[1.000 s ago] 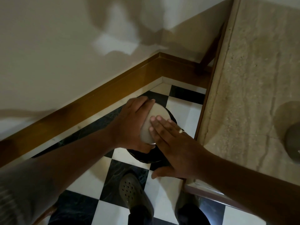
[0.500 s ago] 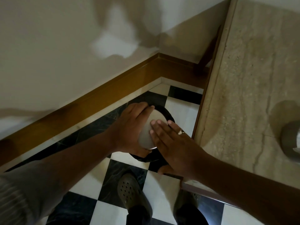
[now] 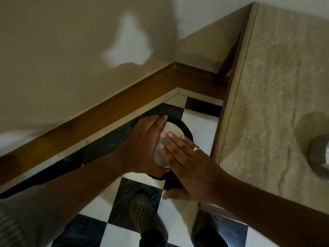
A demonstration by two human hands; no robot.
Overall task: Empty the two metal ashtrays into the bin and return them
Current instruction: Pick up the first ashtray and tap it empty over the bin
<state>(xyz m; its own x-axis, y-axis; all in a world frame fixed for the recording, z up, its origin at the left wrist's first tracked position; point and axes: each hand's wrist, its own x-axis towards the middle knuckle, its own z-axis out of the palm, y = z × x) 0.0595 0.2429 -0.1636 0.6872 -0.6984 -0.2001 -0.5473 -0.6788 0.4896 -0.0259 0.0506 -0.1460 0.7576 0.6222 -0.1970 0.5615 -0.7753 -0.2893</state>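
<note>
My left hand [image 3: 142,147] grips a round metal ashtray [image 3: 169,138], turned bottom-up over the black bin [image 3: 186,129] on the floor. My right hand [image 3: 188,166] lies flat with its fingers spread on the ashtray's underside; a ring shows on one finger. The bin is mostly hidden beneath both hands. A second metal ashtray [image 3: 318,157] stands on the stone counter [image 3: 267,104] at the right edge, with something white inside it.
The bin stands in a corner of the black-and-white checkered floor [image 3: 99,209], between a wooden skirting board [image 3: 106,111] and the counter's edge. My two shoes [image 3: 144,216] are just below the bin.
Both hands and the ashtray stay over the bin in the same pose. The view has shifted slightly, bringing more of the second ashtray into sight at the right.
</note>
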